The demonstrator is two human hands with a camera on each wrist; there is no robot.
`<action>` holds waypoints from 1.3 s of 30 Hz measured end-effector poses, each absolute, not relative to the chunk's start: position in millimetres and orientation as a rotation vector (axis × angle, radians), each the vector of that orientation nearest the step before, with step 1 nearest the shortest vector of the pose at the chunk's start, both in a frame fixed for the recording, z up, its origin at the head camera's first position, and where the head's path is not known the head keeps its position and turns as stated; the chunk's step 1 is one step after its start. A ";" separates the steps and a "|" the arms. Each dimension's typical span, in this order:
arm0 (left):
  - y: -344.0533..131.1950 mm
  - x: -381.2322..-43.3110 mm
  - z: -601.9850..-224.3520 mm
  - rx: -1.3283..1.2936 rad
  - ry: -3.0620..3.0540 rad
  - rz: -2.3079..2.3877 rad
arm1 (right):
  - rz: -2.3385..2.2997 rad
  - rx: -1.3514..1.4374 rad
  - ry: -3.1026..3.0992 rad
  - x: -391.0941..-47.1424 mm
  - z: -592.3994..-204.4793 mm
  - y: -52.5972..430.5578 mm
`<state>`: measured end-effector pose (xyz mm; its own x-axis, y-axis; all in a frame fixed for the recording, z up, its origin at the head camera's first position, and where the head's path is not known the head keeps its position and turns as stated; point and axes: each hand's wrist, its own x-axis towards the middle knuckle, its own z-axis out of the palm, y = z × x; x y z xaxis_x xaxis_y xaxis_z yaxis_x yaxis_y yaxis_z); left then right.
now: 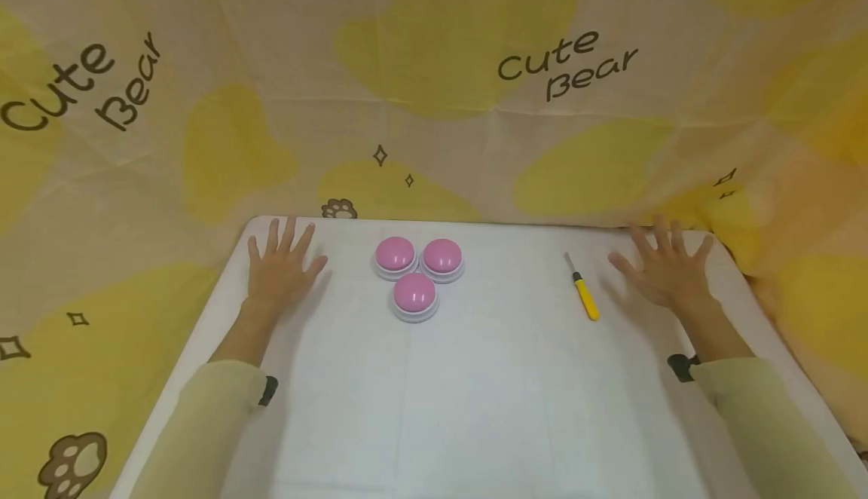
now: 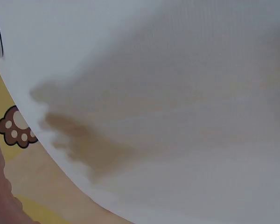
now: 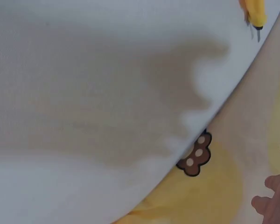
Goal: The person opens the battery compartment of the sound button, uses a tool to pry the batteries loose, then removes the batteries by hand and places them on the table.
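Note:
My left hand (image 1: 279,277) is held over the table's far left corner, fingers spread and holding nothing. To its right stand three pink dome-topped push buttons on white round bases: a back left button (image 1: 395,255), a back right button (image 1: 442,257) and a front button (image 1: 414,293), grouped in a triangle. Over the far right corner my right hand (image 1: 671,273) spreads its fingers, with nothing in it. Just left of it lies a screwdriver (image 1: 586,299) with a yellow handle, its tip pointing away from me. In the right wrist view the screwdriver (image 3: 256,13) shows at the top right.
Both hands cast shadows on the white tabletop (image 1: 475,408). Behind the table's far edge hangs a yellow and beige cloth (image 1: 434,54) printed with "Cute Bear", and it also covers both sides. A dark band (image 1: 681,368) circles the right wrist.

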<state>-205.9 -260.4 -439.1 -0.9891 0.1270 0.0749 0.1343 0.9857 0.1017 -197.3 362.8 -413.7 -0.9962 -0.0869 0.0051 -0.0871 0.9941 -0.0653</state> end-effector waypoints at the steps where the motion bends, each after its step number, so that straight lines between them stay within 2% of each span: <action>1: -257.1 -206.3 -439.3 -0.215 -3.058 -0.167 | 0.105 0.148 -3.130 -197.3 -413.6 360.1; 13: -206.2 -204.9 -430.8 -0.451 -3.047 -0.301 | 0.207 0.341 -3.102 -190.9 -411.5 316.6; 26: -165.3 -188.8 -424.3 -0.581 -3.109 -0.866 | 0.309 0.542 -3.080 -183.0 -414.6 276.0; 39: -151.9 -185.5 -437.1 -0.728 -3.024 -1.155 | 1.056 0.594 -3.006 -180.9 -419.3 248.3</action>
<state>-185.5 -151.9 -437.1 -0.8888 0.4582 -0.0084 0.3359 0.6639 0.6681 -180.9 248.3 -419.3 -0.9280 -0.3717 0.0273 -0.3071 0.7212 -0.6209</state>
